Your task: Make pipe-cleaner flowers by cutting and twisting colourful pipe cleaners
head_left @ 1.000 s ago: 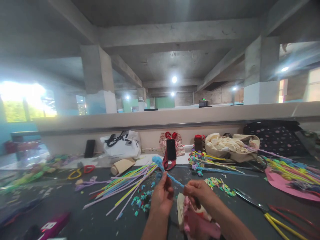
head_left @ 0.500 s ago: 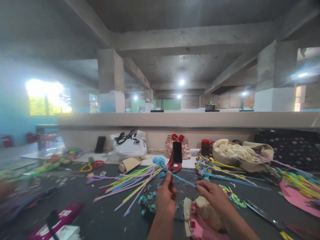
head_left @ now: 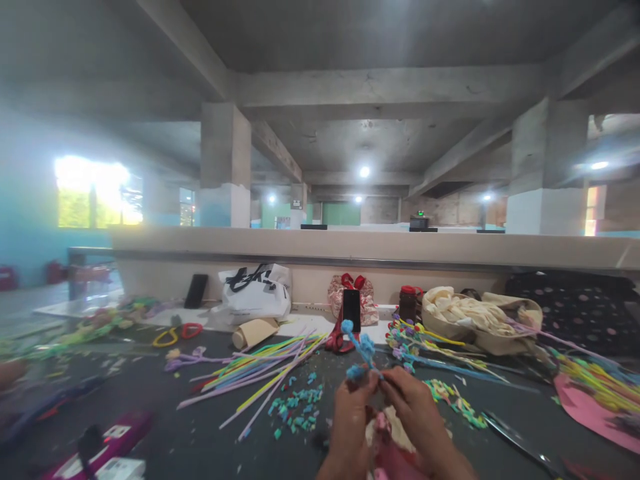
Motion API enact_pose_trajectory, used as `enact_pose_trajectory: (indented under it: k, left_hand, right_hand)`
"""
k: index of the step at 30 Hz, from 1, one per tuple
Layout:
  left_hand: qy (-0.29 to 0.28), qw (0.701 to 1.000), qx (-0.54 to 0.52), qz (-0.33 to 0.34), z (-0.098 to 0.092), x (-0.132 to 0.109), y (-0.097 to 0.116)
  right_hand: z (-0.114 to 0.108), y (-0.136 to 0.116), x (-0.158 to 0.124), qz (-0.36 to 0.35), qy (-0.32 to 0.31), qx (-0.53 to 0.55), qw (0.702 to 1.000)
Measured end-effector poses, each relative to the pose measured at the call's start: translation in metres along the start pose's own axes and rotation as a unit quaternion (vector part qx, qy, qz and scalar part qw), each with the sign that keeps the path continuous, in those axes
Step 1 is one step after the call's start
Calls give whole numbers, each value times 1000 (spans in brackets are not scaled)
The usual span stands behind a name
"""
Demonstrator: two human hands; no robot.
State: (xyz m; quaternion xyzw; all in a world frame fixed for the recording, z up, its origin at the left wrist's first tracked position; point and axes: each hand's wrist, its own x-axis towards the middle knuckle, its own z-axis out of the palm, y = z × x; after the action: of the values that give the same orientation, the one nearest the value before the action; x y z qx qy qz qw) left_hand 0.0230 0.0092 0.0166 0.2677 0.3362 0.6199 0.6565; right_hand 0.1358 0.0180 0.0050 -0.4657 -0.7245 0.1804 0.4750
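Just above the grip, in the head view, the blue sprig (head_left: pixel 367 345) stands tilted up and away, its fuzzy tufts free of the fingers. The left hand (head_left: pixel 351 408) pinches it low down between thumb and fingers; the right hand (head_left: pixel 411 404) closes its fingertips on the base just beside, the two nearly touching. Exactly how the stem runs between them is hidden by the knuckles.

Such a short hold looks right: one hand should anchor the base while the other works the stem, pressing firmly enough to stop it spinning but never squashing the tufts. Even, small turns would likely suit the soft fuzz best.

Below the grip sits a pink thing (head_left: pixel 389 453), partly covered by the wrists. Left of the grip lie teal bits (head_left: pixel 299 421) and, beyond them, loose stems (head_left: pixel 260 392); to its right, pale bits (head_left: pixel 457 403) and scissors (head_left: pixel 517 440). Beyond it leans a phone (head_left: pixel 351 309).
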Motion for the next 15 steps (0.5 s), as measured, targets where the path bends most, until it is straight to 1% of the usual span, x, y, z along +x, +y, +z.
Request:
enact_pose_trajectory:
  k: [3, 7, 11, 15]
  left_hand:
    - [-41, 998, 33, -22, -2, 2, 3]
    - [-89, 993, 58, -57, -6, 5, 6]
    - [-103, 991, 64, -57, -10, 6, 9]
    - [-112, 990, 68, -44, -11, 6, 11]
  right_hand:
    - [-12, 7, 4, 31, 1, 53, 998]
    - [-25, 15, 7, 65, -37, 127, 989]
    - [-27, 15, 6, 79, -81, 177, 978]
    - [-22, 13, 4, 76, -100, 198, 972]
